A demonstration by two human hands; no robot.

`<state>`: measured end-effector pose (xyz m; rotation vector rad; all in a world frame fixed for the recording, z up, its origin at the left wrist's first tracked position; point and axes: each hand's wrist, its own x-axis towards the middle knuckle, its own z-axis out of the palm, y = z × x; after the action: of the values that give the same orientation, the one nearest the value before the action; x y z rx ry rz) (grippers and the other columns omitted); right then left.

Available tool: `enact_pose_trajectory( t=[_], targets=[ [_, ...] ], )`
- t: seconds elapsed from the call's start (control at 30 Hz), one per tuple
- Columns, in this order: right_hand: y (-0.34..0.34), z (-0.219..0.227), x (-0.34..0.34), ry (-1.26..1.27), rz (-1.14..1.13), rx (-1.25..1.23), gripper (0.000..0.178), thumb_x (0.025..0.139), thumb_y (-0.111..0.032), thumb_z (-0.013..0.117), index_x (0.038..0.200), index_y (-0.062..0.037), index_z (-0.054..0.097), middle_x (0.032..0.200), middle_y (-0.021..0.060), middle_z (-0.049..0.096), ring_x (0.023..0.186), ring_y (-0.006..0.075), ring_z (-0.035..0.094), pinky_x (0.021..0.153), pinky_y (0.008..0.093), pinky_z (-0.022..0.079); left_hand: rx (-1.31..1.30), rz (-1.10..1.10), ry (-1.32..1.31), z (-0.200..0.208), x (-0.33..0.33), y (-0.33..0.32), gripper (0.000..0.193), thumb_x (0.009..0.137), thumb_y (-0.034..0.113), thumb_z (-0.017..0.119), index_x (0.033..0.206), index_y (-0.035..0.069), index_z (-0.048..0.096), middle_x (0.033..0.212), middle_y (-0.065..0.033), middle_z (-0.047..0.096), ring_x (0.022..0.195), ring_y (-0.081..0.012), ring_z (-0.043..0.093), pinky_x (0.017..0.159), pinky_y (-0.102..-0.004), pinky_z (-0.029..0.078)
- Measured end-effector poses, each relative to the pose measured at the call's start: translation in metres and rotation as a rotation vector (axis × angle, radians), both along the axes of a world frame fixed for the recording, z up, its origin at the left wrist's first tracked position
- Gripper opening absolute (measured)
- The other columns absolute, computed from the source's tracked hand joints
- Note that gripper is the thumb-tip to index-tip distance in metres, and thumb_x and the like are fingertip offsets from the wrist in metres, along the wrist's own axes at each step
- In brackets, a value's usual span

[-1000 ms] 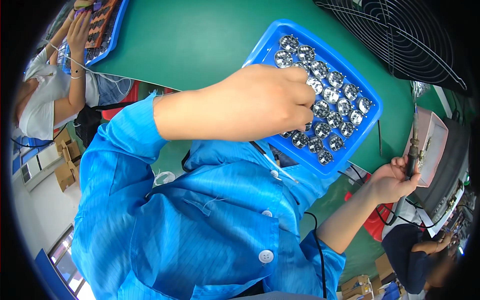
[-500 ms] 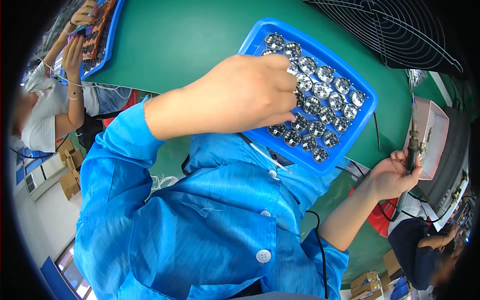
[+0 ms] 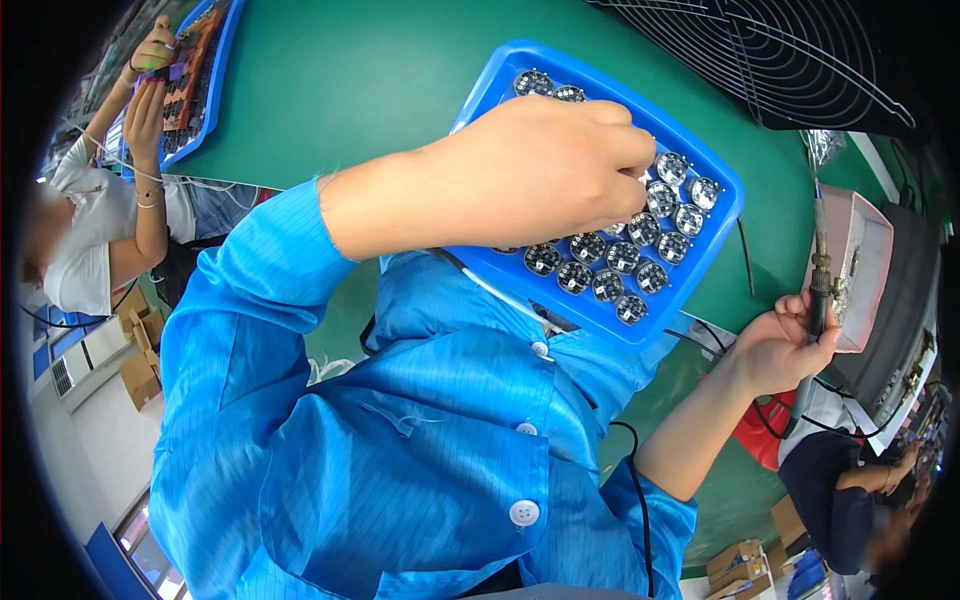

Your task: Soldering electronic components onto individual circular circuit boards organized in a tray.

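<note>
A blue tray (image 3: pixel 733 212) on the green table holds rows of small round circuit boards (image 3: pixel 622 258), silvery and black with pins at their edges. My left hand (image 3: pixel 535 170) reaches across the tray from the left, palm down over the boards. Its fingers are curled in and closed at the tray's middle; what they pinch is hidden beneath the hand. At the right, my right hand (image 3: pixel 780 352) grips the dark handle of a soldering iron (image 3: pixel 821 265), which stands nearly upright with its tip upward.
Right of the iron is an open pinkish box (image 3: pixel 873 235). A black wire fan guard (image 3: pixel 760 55) fills the far right corner of the green table (image 3: pixel 370 80). At far left, a co-worker's hands (image 3: pixel 148 110) work above another blue tray (image 3: pixel 222 90). A black cable (image 3: pixel 645 510) crosses my right sleeve.
My left hand has moved right over the tray, covering more of the middle boards and uncovering fewer at left. My right hand still grips the soldering iron. The view has shifted slightly.
</note>
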<state>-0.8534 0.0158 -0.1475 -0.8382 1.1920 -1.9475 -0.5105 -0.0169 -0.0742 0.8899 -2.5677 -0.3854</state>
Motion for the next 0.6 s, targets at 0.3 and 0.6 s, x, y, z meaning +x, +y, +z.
enact_pose_trajectory(
  t=[0.3,0.6],
  targets=[
    [0.000,0.001,0.005,0.023,-0.047,0.010,0.048,0.106,-0.037,0.043,0.110,0.0039,0.067,0.089,0.0187,0.070,0.071,0.0207,0.059,0.065,0.0320,0.046,-0.099,0.258,0.125,0.018,0.028,-0.023,0.014,0.087,0.017,0.078,0.094,0.005,0.075,0.095,-0.0101,0.069,0.088,-0.0320,0.067,0.079,-0.0411,0.055],
    [-0.002,0.002,0.006,0.032,-0.038,-0.006,0.049,0.106,-0.037,0.043,0.110,0.0049,0.067,0.088,0.0179,0.070,0.070,0.0206,0.059,0.064,0.0318,0.045,-0.154,0.186,0.072,0.023,0.037,-0.040,0.013,0.092,0.017,0.070,0.099,0.007,0.073,0.090,-0.0081,0.067,0.087,-0.0282,0.066,0.077,-0.0388,0.054]
  ],
)
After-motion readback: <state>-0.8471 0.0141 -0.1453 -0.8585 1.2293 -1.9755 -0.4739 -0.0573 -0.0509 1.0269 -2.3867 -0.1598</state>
